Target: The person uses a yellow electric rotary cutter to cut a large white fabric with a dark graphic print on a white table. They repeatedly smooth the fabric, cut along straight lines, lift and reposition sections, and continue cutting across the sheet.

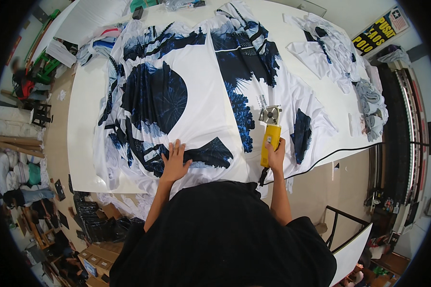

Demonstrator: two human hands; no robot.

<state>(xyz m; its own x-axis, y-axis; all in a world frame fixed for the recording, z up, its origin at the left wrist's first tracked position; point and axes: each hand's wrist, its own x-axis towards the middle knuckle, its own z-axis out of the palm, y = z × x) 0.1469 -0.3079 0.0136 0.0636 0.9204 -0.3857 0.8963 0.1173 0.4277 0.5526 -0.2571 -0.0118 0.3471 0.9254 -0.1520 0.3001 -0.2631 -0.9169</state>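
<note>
Where right fingers (282, 143) wrap it, cutter (272, 131) hidden

Left grip (176, 166) lies flat, right grip (276, 155) curls.

Bold lettering (377, 38) fills a yellow and black banner (381, 29), and a yellow cutter (272, 131) bears a small label (269, 139).

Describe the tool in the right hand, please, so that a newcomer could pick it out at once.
Find the white table, then the blue-and-white printed fabric spread on it. Over the fabric's right part, the right hand grips a handheld cutter, its metal head pointing toward the table's far edge. Its yellow body sets it apart from the white and dark-blue fabric around it.
</note>
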